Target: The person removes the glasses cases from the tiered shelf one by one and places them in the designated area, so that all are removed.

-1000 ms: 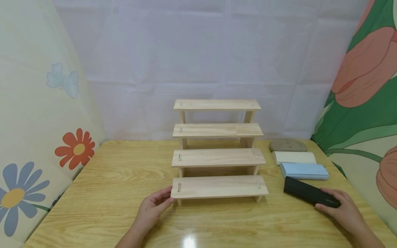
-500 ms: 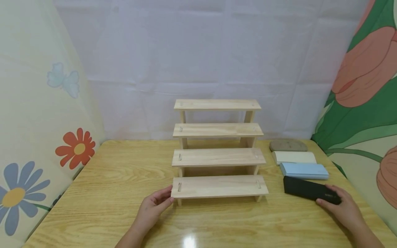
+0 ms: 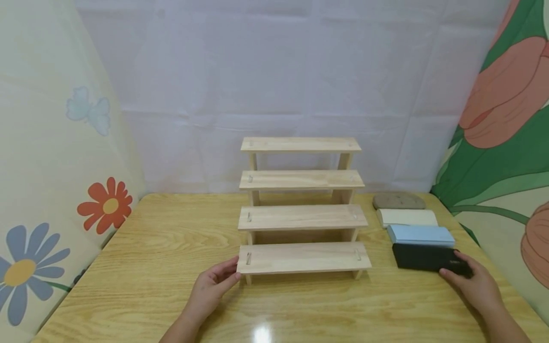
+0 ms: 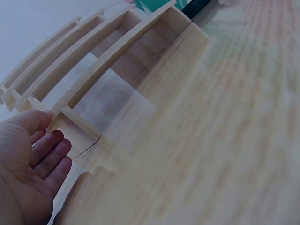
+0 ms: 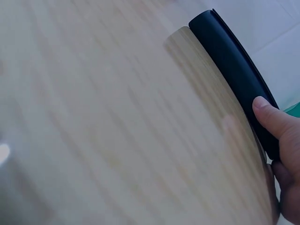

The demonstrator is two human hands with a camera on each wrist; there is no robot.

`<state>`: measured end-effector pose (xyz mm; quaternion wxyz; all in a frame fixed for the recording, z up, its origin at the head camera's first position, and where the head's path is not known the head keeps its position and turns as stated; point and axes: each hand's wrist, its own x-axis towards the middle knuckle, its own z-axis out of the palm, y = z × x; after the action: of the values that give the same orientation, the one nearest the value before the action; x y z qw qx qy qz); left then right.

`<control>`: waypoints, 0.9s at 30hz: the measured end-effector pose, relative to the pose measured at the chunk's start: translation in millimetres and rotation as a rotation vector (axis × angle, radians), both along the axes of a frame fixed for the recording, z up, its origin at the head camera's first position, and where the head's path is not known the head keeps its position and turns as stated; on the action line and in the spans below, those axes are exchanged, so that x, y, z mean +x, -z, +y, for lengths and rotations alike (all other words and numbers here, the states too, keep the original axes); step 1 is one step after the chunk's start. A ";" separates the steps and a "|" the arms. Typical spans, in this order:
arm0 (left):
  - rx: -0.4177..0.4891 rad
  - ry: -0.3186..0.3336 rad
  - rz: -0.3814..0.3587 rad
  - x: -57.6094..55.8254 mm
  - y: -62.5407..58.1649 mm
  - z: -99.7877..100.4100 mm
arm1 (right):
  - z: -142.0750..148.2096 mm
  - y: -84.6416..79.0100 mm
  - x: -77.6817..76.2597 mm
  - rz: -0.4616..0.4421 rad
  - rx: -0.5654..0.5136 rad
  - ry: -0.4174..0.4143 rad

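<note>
The left hand is lying on the wooden table, and its fingers are nearly straight and relaxed. Its thumb is touching the left end of the lowest step of the little wooden stair shelf, while the other fingers are resting just below that corner. It is not holding anything. The right hand is reaching over to the long black case, which is lying flat on the table right past its fingertips. Its thumb is pressing against the near long side of the case. The other fingers are reaching around the right end, but they are partly hidden, so it is hard to tell how tightly they are gripping. Just past the black case, on the far side from the fingers, a light blue case is lying touching it or almost touching it. Beyond that a cream case is sitting, and then a flat round grey thing. The stair shelf is standing between the two hands.
</note>
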<state>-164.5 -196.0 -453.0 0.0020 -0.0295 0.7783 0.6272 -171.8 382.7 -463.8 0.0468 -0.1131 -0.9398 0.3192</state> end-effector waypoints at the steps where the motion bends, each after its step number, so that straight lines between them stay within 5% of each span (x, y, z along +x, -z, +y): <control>1: 0.000 0.000 0.000 0.1 0.2 -0.1 | 0.1 -0.1 -0.8 -0.003 0.000 0.004; 21: -0.021 -0.017 -0.011 1.9 0.6 -1.4 | -2.7 -2.8 -6.9 -0.084 -0.052 0.075; 27: -0.015 -0.008 0.011 3.2 1.1 -0.6 | -3.3 -4.1 -3.3 -0.053 -0.156 0.100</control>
<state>-161.3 -196.6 -454.2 -0.0050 -0.0290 0.7827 0.6217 -175.2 379.4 -459.7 0.0289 -0.1715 -0.9062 0.3854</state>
